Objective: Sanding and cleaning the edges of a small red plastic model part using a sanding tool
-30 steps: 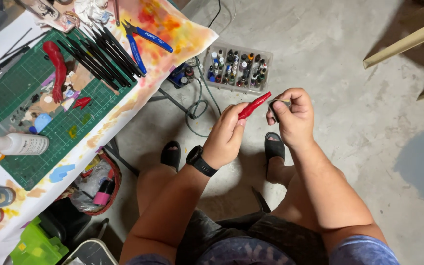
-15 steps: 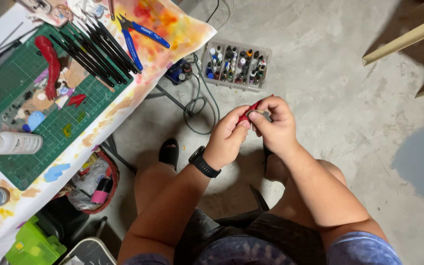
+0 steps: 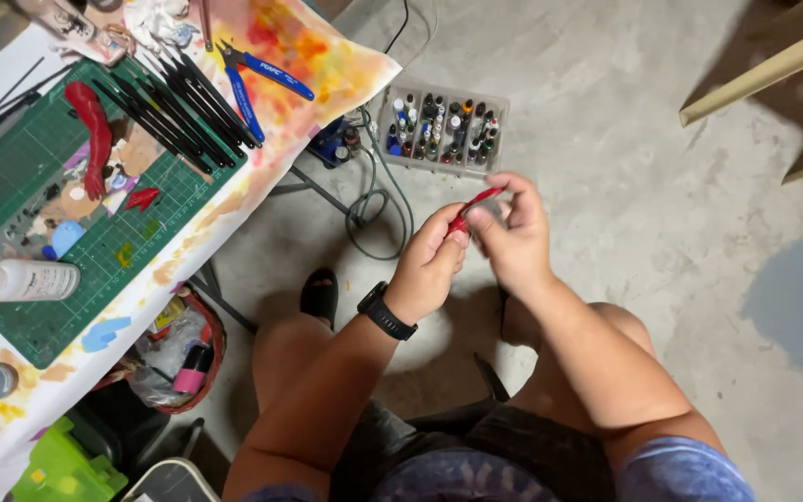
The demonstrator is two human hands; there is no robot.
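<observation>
Over my lap I hold a slim red piece (image 3: 472, 206) between both hands. My left hand (image 3: 427, 267), with a black watch on its wrist, pinches the lower end. My right hand (image 3: 510, 237) closes its fingertips on the upper end; most of the piece is hidden by my fingers. To the left, a table carries a green cutting mat (image 3: 67, 214) with a red moulded part (image 3: 93, 130), several black brushes (image 3: 183, 107) and blue-handled pliers (image 3: 257, 79).
A clear box of small paint bottles (image 3: 443, 130) sits on the concrete floor ahead of my hands, beside cables (image 3: 374, 200). A white bottle (image 3: 16, 279) lies on the table's left. Bags and a green container (image 3: 58, 465) are under the table. Wooden legs (image 3: 759, 79) stand at the right.
My hands have drawn closer together around the red piece, so less of it shows. The view has shifted slightly left and downward.
</observation>
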